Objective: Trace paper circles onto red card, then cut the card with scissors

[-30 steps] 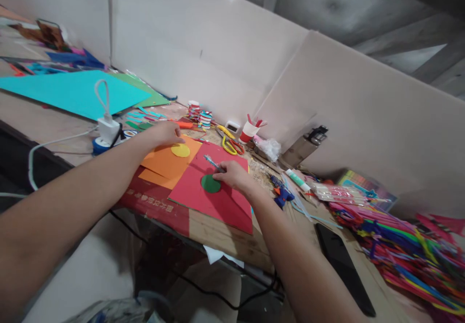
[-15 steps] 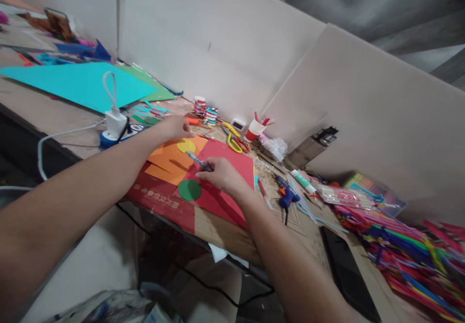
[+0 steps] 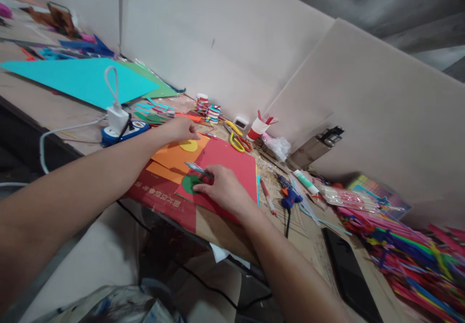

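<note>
My right hand (image 3: 222, 187) is closed on a pen (image 3: 196, 168), whose light tip end points up and left. Its fingertips are at the right edge of a green paper circle (image 3: 189, 183), which lies on the red paper (image 3: 236, 163). Just above a yellow paper circle (image 3: 189, 146) on orange paper (image 3: 170, 156), my left hand (image 3: 184, 129) is curled with its fingers together. Whether anything is pinched there is hidden. A second orange piece (image 3: 160, 172) shows below the first one.
Yellow-handled scissors (image 3: 237, 141), a paper cup (image 3: 257, 129) and a blue glue gun (image 3: 290, 197) lie beyond and right of the paper. A black phone (image 3: 348, 269) and colourful pipe cleaners (image 3: 410, 250) are farther right. At left are a power strip (image 3: 125, 133) and turquoise sheet (image 3: 80, 78).
My right hand has moved down toward me with the pen, and its fingertips now overlap the green circle. My left hand stays near the yellow circle, with little change.
</note>
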